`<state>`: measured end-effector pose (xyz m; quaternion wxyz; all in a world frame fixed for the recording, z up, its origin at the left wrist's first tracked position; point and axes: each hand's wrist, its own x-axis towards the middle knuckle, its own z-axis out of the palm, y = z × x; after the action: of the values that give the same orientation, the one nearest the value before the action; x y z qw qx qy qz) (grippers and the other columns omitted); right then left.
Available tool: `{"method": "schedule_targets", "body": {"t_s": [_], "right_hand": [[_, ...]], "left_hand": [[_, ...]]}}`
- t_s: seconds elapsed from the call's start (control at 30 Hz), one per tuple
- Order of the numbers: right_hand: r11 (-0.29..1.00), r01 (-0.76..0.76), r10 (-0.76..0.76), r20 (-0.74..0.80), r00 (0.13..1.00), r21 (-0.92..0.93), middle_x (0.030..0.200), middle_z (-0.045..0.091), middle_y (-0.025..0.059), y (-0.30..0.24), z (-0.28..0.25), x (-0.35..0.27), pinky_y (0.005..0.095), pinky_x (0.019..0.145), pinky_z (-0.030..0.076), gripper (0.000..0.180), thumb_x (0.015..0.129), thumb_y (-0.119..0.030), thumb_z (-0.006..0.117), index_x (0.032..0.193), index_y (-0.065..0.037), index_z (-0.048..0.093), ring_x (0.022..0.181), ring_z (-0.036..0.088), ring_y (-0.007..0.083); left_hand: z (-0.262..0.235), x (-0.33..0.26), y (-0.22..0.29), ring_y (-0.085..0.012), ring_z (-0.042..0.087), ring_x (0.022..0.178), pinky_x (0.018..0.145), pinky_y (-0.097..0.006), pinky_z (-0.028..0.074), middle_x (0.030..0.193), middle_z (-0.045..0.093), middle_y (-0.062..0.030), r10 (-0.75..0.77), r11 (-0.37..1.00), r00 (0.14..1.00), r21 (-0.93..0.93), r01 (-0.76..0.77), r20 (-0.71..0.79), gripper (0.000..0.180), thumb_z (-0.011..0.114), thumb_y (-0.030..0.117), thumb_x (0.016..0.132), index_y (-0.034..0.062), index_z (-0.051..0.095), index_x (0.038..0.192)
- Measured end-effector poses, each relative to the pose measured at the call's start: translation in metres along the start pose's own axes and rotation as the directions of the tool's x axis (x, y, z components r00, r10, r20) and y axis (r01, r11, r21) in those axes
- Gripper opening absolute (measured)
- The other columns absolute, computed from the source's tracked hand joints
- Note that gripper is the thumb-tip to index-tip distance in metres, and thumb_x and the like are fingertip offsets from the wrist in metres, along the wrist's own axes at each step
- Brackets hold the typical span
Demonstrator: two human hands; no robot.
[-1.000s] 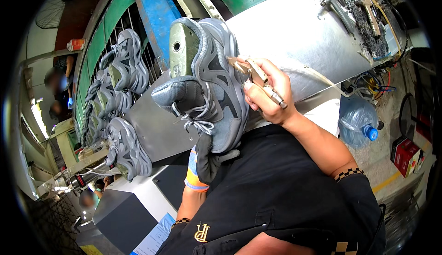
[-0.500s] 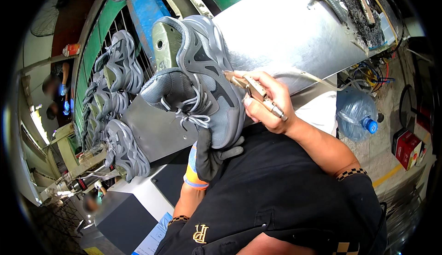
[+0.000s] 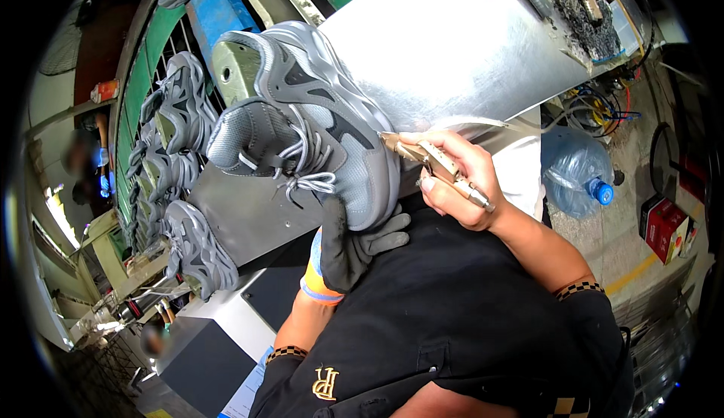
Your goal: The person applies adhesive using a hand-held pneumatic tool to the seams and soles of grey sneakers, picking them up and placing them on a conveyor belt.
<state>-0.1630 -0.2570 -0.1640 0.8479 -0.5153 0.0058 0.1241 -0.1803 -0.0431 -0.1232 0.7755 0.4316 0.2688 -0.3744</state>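
1. The gloved left hand (image 3: 354,252) is cupping the toe of a grey shoe (image 3: 353,163), its grip pinching it between thumb and fingers.
2. The shoe is lying tilted on its side in front of the person, at the near edge of the metal bench (image 3: 445,48), with a green last (image 3: 240,71) filling it.
3. The bare right hand (image 3: 477,167) is holding a metal nozzle tool (image 3: 424,152), its grip closing around the body; the tip is pointing at the sole's edge, contact unclear.
4. Similar shoes (image 3: 185,105) are standing at left.
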Motion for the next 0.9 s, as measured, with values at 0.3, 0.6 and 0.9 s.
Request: {"method": "schedule_targets", "body": {"t_s": [0.3, 0.6, 0.9], "right_hand": [[0.989, -0.149, 0.149, -0.011, 0.989, 0.012, 0.077, 0.051, -0.0036, -0.035, -0.015, -0.024, 0.0199, 0.058, 0.034, 0.045, 0.081, 0.000, 0.054, 0.125, 0.004, 0.051, 0.064, 0.041, 0.0012], [0.904, -0.326, 0.284, -0.183, 0.941, -0.276, 0.069, 0.055, -0.0050, -0.101, -0.010, -0.019, 0.0195, 0.055, 0.035, 0.034, 0.079, -0.004, 0.057, 0.114, 0.000, 0.058, 0.059, 0.041, 0.0005], [0.848, -0.036, -0.155, -0.313, 0.937, -0.529, 0.070, 0.052, -0.0007, -0.050, 0.006, -0.034, 0.0183, 0.053, 0.036, 0.045, 0.079, 0.001, 0.056, 0.124, 0.005, 0.052, 0.058, 0.044, 0.0020]], "left_hand": [[0.017, 0.024, -0.005, -0.0351, 0.061, 0.111, 0.088, -0.046, 0.055, 0.131, 0.051, -0.0258, -0.178, 0.984, 0.968, 0.007, 0.179, 0.179, 0.094, 0.034, 0.075, 0.086, 0.0016, 0.027, 0.145], [0.052, 0.050, -0.002, -0.0321, 0.063, 0.108, 0.089, -0.042, 0.054, 0.120, 0.060, -0.0220, -0.195, 0.970, 0.916, -0.073, 0.234, 0.350, 0.082, 0.037, 0.068, 0.090, 0.0044, 0.034, 0.142], [0.073, 0.076, 0.010, -0.0211, 0.060, 0.107, 0.091, -0.032, 0.050, 0.119, 0.060, -0.0145, -0.126, 0.974, 0.852, -0.100, 0.204, 0.509, 0.069, 0.031, 0.062, 0.096, 0.0036, 0.047, 0.129]]}}
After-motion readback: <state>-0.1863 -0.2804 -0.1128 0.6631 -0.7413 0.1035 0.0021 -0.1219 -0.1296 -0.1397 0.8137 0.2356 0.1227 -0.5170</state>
